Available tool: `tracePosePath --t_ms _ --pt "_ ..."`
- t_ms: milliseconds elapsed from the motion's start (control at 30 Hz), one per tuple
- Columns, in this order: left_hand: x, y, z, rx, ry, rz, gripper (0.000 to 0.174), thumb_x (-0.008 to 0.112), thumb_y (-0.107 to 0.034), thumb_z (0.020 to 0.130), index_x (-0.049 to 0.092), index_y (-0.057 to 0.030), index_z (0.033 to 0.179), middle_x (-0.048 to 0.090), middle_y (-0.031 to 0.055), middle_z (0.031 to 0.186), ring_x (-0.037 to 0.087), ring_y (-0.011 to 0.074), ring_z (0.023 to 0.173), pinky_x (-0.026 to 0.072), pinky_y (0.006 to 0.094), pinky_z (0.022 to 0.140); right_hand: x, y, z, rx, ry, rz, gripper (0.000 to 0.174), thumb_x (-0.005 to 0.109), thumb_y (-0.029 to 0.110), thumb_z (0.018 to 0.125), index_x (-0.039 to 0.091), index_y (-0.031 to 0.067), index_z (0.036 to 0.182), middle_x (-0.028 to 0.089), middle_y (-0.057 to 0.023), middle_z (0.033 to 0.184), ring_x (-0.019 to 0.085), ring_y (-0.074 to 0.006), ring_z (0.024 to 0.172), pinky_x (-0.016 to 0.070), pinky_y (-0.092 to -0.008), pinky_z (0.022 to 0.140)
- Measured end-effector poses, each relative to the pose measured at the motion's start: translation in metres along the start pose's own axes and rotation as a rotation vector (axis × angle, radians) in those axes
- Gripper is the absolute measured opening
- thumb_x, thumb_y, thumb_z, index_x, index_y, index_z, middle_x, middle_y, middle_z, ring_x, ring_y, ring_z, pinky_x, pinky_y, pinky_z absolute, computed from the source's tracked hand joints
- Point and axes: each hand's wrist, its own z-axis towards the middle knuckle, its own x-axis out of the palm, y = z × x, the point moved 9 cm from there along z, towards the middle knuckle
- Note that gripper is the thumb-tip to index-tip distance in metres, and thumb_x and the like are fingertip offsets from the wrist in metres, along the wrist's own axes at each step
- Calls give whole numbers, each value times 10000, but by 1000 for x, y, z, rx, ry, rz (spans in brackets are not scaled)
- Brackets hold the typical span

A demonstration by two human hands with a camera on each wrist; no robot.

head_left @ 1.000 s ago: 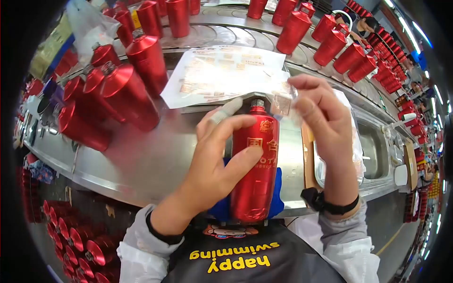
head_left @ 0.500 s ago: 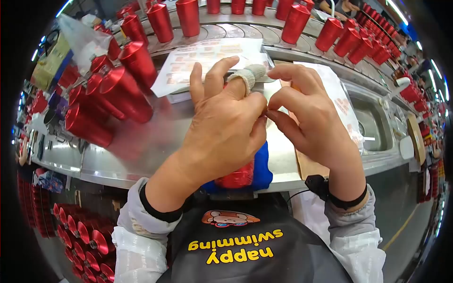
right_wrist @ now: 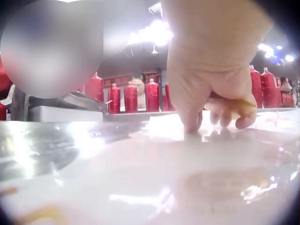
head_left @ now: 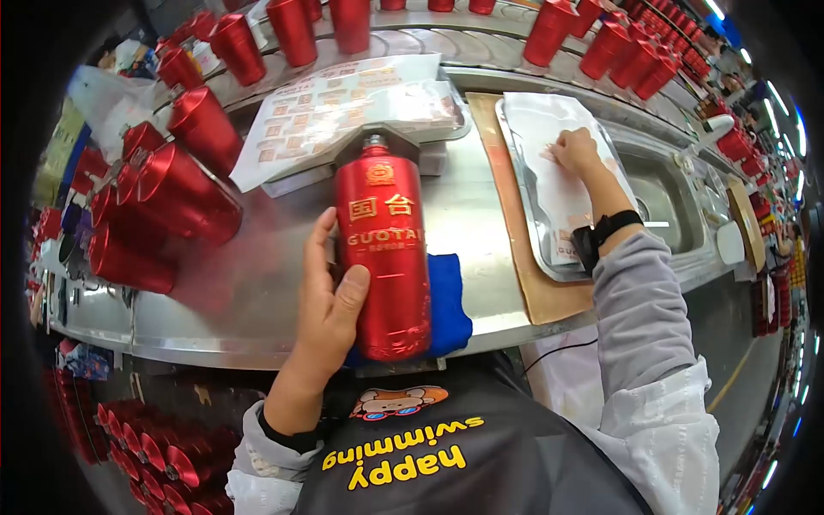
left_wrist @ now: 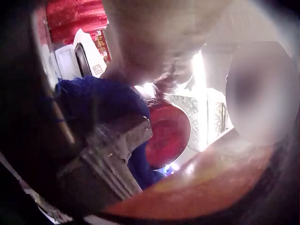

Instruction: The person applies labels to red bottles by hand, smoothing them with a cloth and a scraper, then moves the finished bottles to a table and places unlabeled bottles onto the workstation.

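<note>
In the head view a red bottle [head_left: 386, 257] with gold lettering leans in front of me, its base on a blue cloth [head_left: 448, 305]. My left hand [head_left: 322, 300] grips its left side, thumb on the front face. The left wrist view shows the bottle's round red base [left_wrist: 168, 136] beside the cloth. My right hand [head_left: 577, 153] is at a white sheet of printed stickers [head_left: 545, 129] on a metal tray [head_left: 520, 176]. In the right wrist view its bent fingertips [right_wrist: 192, 125] touch the sheet; I cannot tell whether they pinch a sticker.
A second sticker sheet [head_left: 318, 112] lies behind the bottle, beside a dark angled rest [head_left: 343, 148]. Several red bottles [head_left: 184, 193] stand at left, more on the conveyor [head_left: 481, 43] behind. A sink [head_left: 657, 193] is at right, brown board [head_left: 524, 257] under the tray.
A second ago the right hand held a small clear sticker near the bottle neck; both hands then met over the bottle. Now the right hand is at the right-hand sheet and the left grips the bottle.
</note>
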Motion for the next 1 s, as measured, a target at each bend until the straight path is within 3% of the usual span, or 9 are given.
tracePosePath --t_ms 100,200,267,400,500,533,633,867,1000 --pt "-2 4 4 -8 43 43 686 543 -288 992 201 22 1499 440 205 1408 493 243 1237 392 353 1035 -20 11 -10 -12 -70 89 191 718 250 772 699 62 803 637 -173 993 596 -345 996 492 -433 850" --pt "1 6 4 -17 43 16 723 539 -319 991 172 24 1511 435 206 1422 509 238 1229 401 352 1029 -74 56 -40 -236 -163 217 144 689 175 793 682 48 860 602 -173 1005 573 -346 1037 468 -429 900" --pt "-5 16 4 2 70 114 716 521 -329 1000 166 22 1514 459 203 1406 521 241 1217 402 350 1029 -134 113 -96 -401 -248 435 100 694 98 803 643 16 828 582 -162 1013 568 -333 1008 460 -403 865" --pt "2 8 3 -51 113 -68 706 481 -333 1018 144 35 1518 496 194 1386 539 238 1206 407 343 1030 -190 185 -173 -417 -7 932 116 707 94 827 612 28 824 574 -132 1050 556 -269 997 448 -355 817" --pt "-2 6 3 21 94 -87 680 444 -357 1034 183 56 1506 472 199 1410 517 236 1247 400 332 1044 -212 230 -214 -491 154 1046 118 714 95 827 613 36 833 555 -125 1093 556 -237 1004 457 -334 813" --pt "-4 5 2 29 90 -96 677 437 -365 1036 193 60 1504 469 199 1413 510 236 1257 397 331 1047 -210 242 -223 -593 117 1110 119 715 86 821 609 32 827 542 -148 1104 555 -254 1001 460 -344 823" --pt "-5 -3 -10 36 102 -71 702 436 -400 1031 211 77 1495 436 222 1432 464 248 1304 367 340 1073 -189 260 -231 -635 44 1041 127 721 70 795 601 28 806 528 -170 1085 551 -316 1000 443 -383 885" --pt "2 -7 -24 118 39 355 872 637 -416 912 198 69 1489 371 290 1437 392 375 1329 279 434 1121 -178 262 -231 -565 -41 1023 135 724 63 768 598 21 789 528 -183 1063 536 -334 1043 435 -400 897" --pt "1 -1 -23 78 50 273 871 649 -385 906 185 65 1490 347 292 1453 383 391 1329 280 436 1120 -172 258 -229 -519 -27 1082 129 717 67 782 601 13 799 525 -189 1064 535 -328 1053 433 -395 901"
